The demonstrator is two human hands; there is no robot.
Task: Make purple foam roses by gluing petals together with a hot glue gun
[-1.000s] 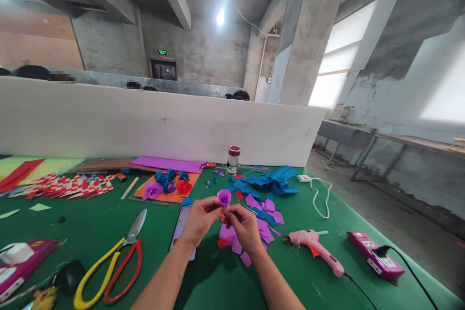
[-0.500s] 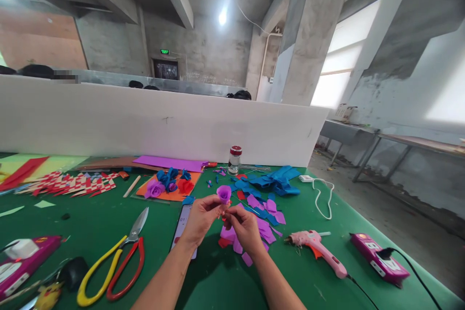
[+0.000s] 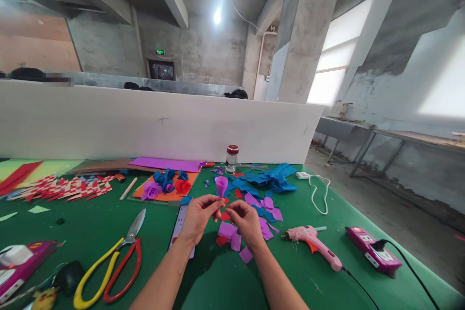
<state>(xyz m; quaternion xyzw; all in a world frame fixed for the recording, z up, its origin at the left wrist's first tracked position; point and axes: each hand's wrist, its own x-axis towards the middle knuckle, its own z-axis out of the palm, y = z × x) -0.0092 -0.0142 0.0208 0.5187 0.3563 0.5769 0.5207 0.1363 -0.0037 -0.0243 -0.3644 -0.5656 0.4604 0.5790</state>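
Note:
A small purple paper rose bud (image 3: 221, 185) stands upright above my fingers, over the green table (image 3: 225, 281). My left hand (image 3: 198, 215) pinches its base, fingers closed round the stem end. My right hand (image 3: 247, 220) is closed in a pinch just right of it, touching the same base; what its fingertips hold is too small to make out. Loose purple and red paper petals (image 3: 232, 237) lie under my hands, with more purple and blue scraps (image 3: 269, 203) beyond.
Yellow-and-red scissors (image 3: 109, 266) lie at the left, a phone (image 3: 180, 227) under my left wrist. A pink glue gun (image 3: 314, 244) and a purple power strip (image 3: 372, 249) lie right. Finished roses rest on an orange sheet (image 3: 165, 186). A jar (image 3: 231, 159) stands by the white partition (image 3: 156, 123).
The purple bud now stands a little higher above my fingers and looks more cone-shaped. Both hands stay together at its base. The view shifted slightly.

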